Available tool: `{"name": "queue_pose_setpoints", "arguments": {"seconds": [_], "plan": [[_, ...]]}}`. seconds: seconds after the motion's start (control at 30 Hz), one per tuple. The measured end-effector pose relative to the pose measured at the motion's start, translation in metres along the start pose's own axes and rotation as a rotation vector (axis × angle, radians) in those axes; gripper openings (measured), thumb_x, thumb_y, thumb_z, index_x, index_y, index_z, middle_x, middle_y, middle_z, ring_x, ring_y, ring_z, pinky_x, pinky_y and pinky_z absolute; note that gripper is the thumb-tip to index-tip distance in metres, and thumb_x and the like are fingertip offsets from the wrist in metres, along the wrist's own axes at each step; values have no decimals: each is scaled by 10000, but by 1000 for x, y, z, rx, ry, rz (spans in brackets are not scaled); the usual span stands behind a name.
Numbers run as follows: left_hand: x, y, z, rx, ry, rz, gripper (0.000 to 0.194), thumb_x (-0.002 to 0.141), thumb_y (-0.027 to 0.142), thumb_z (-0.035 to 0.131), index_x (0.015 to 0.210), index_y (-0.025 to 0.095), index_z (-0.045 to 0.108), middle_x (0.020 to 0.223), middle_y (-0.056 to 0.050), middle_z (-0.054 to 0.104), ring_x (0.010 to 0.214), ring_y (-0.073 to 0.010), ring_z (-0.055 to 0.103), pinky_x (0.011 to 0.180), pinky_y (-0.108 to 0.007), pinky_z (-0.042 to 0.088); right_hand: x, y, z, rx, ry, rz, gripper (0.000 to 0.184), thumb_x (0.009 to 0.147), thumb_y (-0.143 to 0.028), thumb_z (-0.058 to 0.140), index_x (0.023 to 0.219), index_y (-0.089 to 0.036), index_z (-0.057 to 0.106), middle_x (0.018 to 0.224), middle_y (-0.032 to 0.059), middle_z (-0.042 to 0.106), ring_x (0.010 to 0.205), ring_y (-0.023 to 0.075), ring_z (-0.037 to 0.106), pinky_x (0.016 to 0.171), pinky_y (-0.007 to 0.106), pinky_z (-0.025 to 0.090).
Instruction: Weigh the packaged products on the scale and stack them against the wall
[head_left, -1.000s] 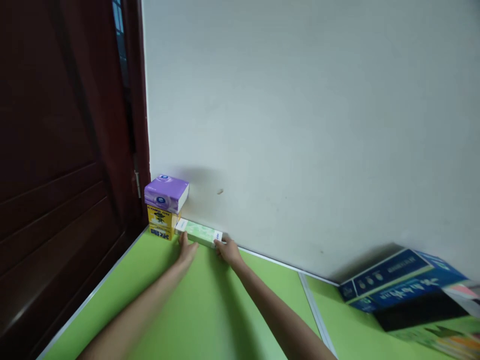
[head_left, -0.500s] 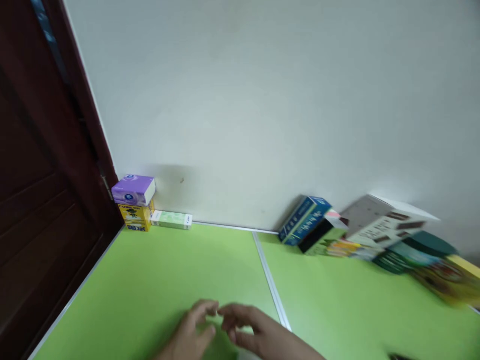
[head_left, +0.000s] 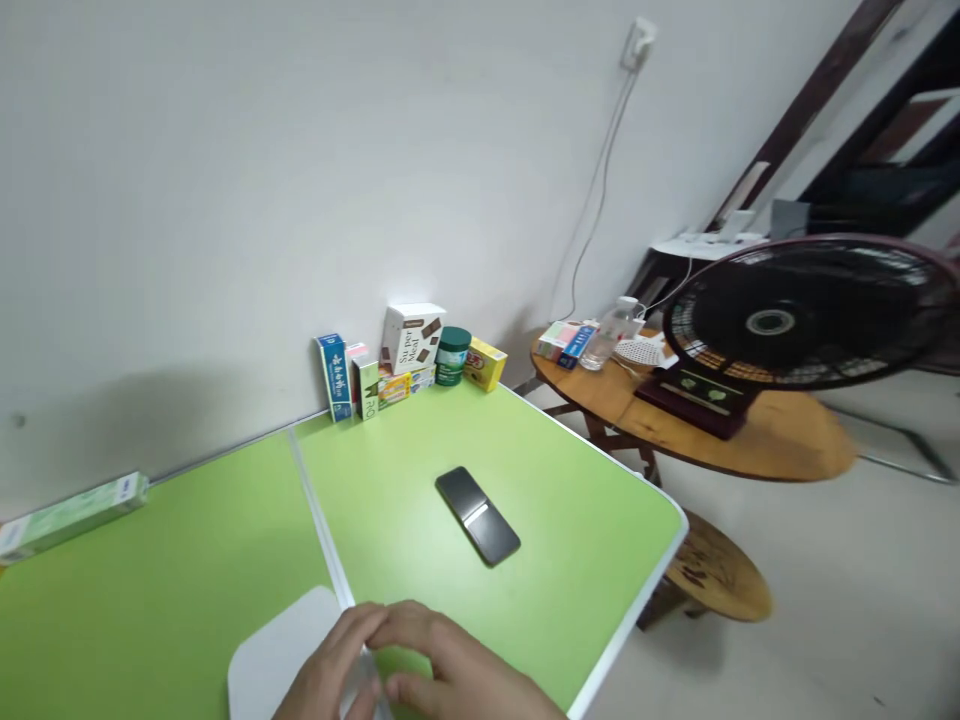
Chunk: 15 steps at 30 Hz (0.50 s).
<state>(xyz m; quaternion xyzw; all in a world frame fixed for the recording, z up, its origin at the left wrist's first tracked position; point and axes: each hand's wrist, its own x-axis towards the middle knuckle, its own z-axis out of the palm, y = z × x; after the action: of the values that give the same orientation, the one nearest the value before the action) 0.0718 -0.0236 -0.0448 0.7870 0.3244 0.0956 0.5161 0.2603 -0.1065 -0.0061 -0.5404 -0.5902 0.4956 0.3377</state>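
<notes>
My left hand (head_left: 330, 665) and my right hand (head_left: 454, 660) are close together at the bottom of the view, above the green table (head_left: 405, 480). Their fingertips meet or nearly meet, with fingers curved and thumbs apart from them. I see nothing gripped in either hand. A white flat thing with rounded corners (head_left: 274, 650) lies beside and partly behind my left hand; its lower part is cut off. Beyond my right hand lies a dark phone-like thing (head_left: 478, 515) with a bright band across its middle.
Along the wall stand a blue box (head_left: 334, 378), a green-and-black box (head_left: 367, 388), a white box (head_left: 412, 338), a green tub (head_left: 452, 356) and a yellow box (head_left: 485, 363). A long pale-green box (head_left: 75, 517) lies left. Right is a wooden table (head_left: 787, 425) with a fan (head_left: 772, 322).
The view has swung to the right, bringing the fan, wooden table and whole phone-like thing into sight. My hands remain close together with fingers curved. The white flat thing now shows.
</notes>
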Motion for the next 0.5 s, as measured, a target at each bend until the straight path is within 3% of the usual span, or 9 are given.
{"name": "queue_pose_setpoints", "arguments": {"seconds": [0.13,0.27,0.37,0.5], "plan": [[59,29,7,-48,38,-118,502,834,314,518,1333,316,459,1489,-34,326,1362,-286,284,1117,-496,193,19,36,-48,178,93,-47,337,832,-272,567,1163,-211,597,1172,74,627,1093,214,576,962,376,437],[135,36,-5,-36,206,-100,579,817,227,509,1379,264,379,1496,-61,303,1378,-250,252,1126,-462,181,94,77,-96,195,382,-54,352,772,-173,570,1123,-144,581,1053,107,659,948,200,636,871,377,505],[198,33,-22,-56,402,-74,683,752,134,527,1400,174,316,1503,-115,272,1389,-245,220,1127,-434,184,156,98,-127,174,482,-43,430,722,-133,566,1151,-122,544,1062,134,642,916,209,638,852,401,511],[274,20,-42,-196,632,-92,765,712,79,515,1416,158,227,1514,-139,233,1390,-249,218,1115,-403,213,220,108,-158,160,559,-108,541,705,-120,540,1239,-181,475,1122,109,628,1003,211,621,908,408,485]]}}
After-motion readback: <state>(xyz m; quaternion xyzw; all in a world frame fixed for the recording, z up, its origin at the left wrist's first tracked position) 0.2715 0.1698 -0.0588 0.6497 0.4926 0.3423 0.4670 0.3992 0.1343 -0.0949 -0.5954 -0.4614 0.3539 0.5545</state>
